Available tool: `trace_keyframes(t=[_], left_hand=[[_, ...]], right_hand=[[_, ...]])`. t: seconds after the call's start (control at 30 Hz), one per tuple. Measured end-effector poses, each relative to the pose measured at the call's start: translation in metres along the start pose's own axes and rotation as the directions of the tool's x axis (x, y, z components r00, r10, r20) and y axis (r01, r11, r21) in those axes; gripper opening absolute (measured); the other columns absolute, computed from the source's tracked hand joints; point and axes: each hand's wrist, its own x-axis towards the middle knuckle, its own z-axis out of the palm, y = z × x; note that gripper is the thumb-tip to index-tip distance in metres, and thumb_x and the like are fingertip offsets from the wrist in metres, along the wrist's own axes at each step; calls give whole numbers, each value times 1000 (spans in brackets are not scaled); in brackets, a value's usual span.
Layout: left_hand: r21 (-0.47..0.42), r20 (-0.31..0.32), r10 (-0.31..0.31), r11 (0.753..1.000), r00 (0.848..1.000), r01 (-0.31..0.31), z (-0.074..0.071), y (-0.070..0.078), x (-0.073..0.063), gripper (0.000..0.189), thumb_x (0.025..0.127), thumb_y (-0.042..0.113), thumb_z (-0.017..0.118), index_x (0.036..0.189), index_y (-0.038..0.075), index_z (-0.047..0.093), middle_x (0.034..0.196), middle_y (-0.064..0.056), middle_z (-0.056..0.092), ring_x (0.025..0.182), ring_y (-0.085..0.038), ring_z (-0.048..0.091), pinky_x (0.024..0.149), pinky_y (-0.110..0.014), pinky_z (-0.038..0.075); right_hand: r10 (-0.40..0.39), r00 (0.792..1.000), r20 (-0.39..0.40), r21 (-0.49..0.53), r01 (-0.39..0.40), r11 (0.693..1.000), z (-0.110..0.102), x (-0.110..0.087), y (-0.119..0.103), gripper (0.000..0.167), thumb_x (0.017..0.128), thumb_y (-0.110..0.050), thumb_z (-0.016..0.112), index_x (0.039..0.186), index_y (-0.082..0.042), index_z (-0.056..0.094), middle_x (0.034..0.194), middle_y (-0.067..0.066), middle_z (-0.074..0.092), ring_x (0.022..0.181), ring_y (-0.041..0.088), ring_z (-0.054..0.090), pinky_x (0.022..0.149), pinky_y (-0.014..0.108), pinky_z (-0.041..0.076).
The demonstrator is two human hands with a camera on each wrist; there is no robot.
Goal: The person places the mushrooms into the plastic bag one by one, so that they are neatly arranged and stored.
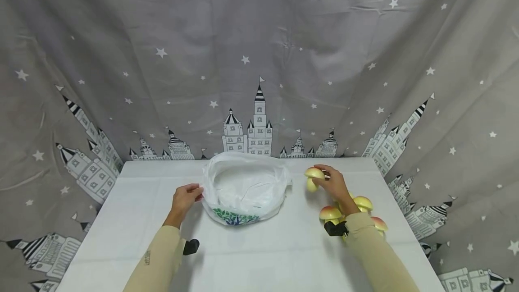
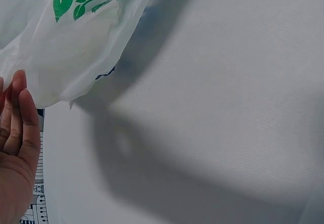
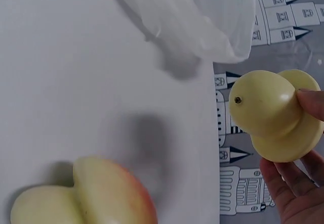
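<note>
A white plastic bag (image 1: 275, 202) with a printed green and blue tree stands on the table, its wide mouth spread upward. At its left rim my left hand (image 1: 184, 199) pinches the plastic between thumb and fingers, seen close in the left wrist view against the bag side (image 2: 76, 57). To the right of the bag, my right hand (image 1: 335, 184) holds a yellow toy mushroom (image 1: 313, 173) above the table. The right wrist view has its rounded stem (image 3: 260, 102) facing the camera, with a small dark spot at the end.
Several more toy mushrooms, yellow with reddish caps, lie grouped under my right forearm; one (image 1: 330, 213) is at the left of the group. A white cloth covers the table (image 1: 243, 260). Behind it hangs a grey curtain (image 1: 243, 35) with stars and castles.
</note>
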Motion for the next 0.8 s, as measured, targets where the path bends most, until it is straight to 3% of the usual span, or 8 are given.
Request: trace_keyframes(t=[0.2,0.4,0.6,0.8], left_hand=[[8,5,-1,1000,1000,1,-3,5,-4,38,97,12,57,128,-10,54,111,-23,63,83,-15,65,91,-40,54],[7,2,-6,1000,1000,6,-2,3,0,38,97,13,56,127,-9,54,113,-24,63,89,-22,66,92,-40,53],[15,-8,-35,999,999,35,-3,4,1,39,96,15,58,127,-8,55,111,-20,64,90,-21,65,87,-37,55],[2,-2,-32,999,999,32,-3,5,-1,37,97,12,56,129,-8,54,117,-25,61,98,-29,64,95,-41,51]], right_hand=[[-32,999,-9,22,32,999,15,5,-8,46,83,-3,72,127,1,59,131,23,55,115,38,55,97,47,49],[-67,998,-7,45,67,997,30,13,-17,46,82,-2,73,126,1,59,127,22,58,115,38,56,96,46,50],[-54,998,8,60,54,997,46,18,-25,46,82,-3,72,126,2,59,125,21,60,116,37,57,97,45,50],[-38,999,17,77,37,996,61,20,-32,45,82,-5,73,125,1,59,125,20,60,116,36,56,98,46,49]])
